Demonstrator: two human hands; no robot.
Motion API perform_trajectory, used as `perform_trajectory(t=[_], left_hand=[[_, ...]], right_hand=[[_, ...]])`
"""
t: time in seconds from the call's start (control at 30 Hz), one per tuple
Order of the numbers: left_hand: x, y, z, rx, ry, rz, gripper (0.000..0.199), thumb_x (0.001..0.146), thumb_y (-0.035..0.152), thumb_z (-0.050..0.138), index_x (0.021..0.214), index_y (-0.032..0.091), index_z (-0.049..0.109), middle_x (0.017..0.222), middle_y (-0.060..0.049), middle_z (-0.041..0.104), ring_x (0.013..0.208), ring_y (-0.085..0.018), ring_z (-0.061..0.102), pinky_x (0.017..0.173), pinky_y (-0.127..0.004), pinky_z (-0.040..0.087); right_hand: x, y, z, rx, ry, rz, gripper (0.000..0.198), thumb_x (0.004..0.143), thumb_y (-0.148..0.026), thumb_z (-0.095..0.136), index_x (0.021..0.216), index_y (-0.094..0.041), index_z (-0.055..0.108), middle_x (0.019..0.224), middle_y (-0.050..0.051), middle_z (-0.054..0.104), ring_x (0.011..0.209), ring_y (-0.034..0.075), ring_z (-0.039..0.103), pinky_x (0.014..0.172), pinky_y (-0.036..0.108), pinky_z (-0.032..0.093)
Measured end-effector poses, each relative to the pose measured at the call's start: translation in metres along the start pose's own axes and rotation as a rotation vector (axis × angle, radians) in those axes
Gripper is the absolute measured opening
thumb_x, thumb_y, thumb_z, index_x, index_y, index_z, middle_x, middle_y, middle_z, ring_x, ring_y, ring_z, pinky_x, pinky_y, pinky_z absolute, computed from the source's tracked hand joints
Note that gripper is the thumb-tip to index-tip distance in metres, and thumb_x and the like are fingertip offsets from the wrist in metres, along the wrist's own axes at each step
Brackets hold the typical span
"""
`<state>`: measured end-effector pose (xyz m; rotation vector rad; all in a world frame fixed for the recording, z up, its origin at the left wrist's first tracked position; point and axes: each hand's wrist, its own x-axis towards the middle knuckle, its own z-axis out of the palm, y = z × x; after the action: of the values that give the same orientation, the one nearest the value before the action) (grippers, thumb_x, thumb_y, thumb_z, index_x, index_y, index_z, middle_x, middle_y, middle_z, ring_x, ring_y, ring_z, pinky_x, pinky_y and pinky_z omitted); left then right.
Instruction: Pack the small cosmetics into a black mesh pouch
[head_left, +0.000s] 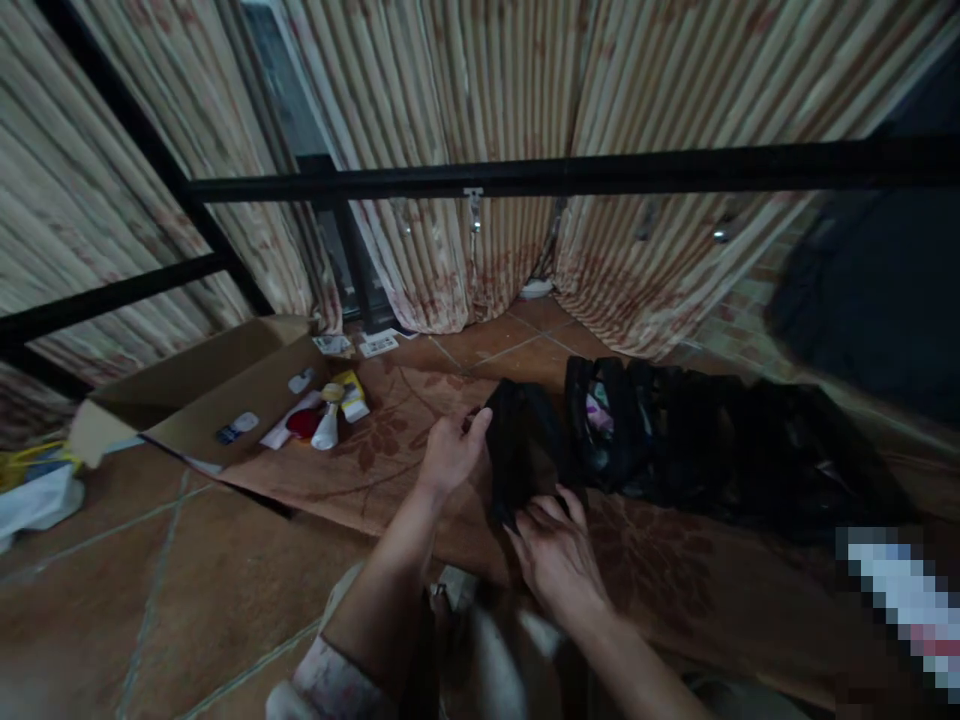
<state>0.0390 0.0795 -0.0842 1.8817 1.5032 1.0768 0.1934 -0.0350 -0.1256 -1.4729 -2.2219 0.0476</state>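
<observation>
A long black fabric bag [667, 430] with several see-through mesh sections lies across the brown patterned mat. One section at its left end [525, 430] stands up with its opening towards me. My left hand [454, 450] pinches the left edge of this section between thumb and fingers. Low on its near side, my right hand [555, 550] has its fingers curled over the fabric rim. Something purple and green [598, 410] shows through the mesh of the neighbouring section. The dark inside of the section between my hands is hard to make out.
An opened cardboard box [232, 390] stands on the left, with a silvery tube [327, 428], a red round item [303, 424] and a yellow packet [352, 395] beside it. Striped curtains [465, 100] hang behind a black metal rail [420, 183]. A white bundle [45, 500] lies far left.
</observation>
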Motion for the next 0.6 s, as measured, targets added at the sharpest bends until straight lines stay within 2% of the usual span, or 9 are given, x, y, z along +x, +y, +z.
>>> perform_trajectory(t=[0.07, 0.2, 0.3, 0.4, 0.6], left_hand=[[0.005, -0.010, -0.012, 0.062, 0.061, -0.066, 0.042, 0.089, 0.048, 0.043, 0.102, 0.016, 0.067, 0.081, -0.006, 0.070, 0.075, -0.018, 0.065, 0.069, -0.026, 0.046], [0.017, -0.040, -0.045, 0.257, 0.219, -0.382, 0.039, 0.083, 0.039, 0.053, 0.111, 0.015, 0.064, 0.092, -0.009, 0.072, 0.087, -0.022, 0.066, 0.074, -0.027, 0.046], [0.019, -0.066, -0.072, 0.319, 0.304, -0.498, 0.040, 0.080, 0.034, 0.055, 0.114, 0.014, 0.062, 0.102, -0.014, 0.070, 0.099, -0.027, 0.063, 0.082, -0.033, 0.045], [0.015, -0.088, -0.094, 0.378, 0.376, -0.610, 0.047, 0.077, 0.040, 0.056, 0.115, 0.013, 0.062, 0.109, -0.019, 0.065, 0.104, -0.034, 0.060, 0.083, -0.039, 0.045], [-0.001, -0.112, -0.117, 0.497, 0.575, -0.775, 0.057, 0.076, 0.038, 0.057, 0.125, 0.010, 0.051, 0.126, -0.025, 0.050, 0.118, -0.040, 0.047, 0.093, -0.047, 0.039]], right_hand=[[0.000, 0.001, 0.001, 0.015, 0.020, -0.007, 0.022, 0.092, -0.018, 0.046, 0.078, -0.021, 0.063, 0.076, 0.002, 0.066, 0.085, 0.019, 0.056, 0.104, 0.043, 0.024], [-0.001, 0.001, 0.001, 0.045, 0.046, -0.016, 0.027, 0.094, -0.019, 0.043, 0.074, -0.021, 0.062, 0.075, 0.002, 0.066, 0.083, 0.019, 0.056, 0.103, 0.044, 0.025], [-0.001, 0.002, 0.001, 0.074, 0.061, -0.028, 0.027, 0.094, -0.018, 0.043, 0.077, -0.021, 0.063, 0.077, 0.002, 0.066, 0.083, 0.019, 0.057, 0.102, 0.044, 0.026], [-0.002, 0.003, 0.003, 0.087, 0.066, -0.038, 0.025, 0.094, -0.017, 0.043, 0.082, -0.022, 0.064, 0.077, 0.001, 0.067, 0.083, 0.019, 0.058, 0.102, 0.044, 0.026], [-0.002, 0.004, 0.010, 0.095, 0.094, -0.052, 0.025, 0.093, -0.016, 0.043, 0.081, -0.023, 0.064, 0.076, 0.001, 0.067, 0.084, 0.019, 0.059, 0.103, 0.044, 0.025]])
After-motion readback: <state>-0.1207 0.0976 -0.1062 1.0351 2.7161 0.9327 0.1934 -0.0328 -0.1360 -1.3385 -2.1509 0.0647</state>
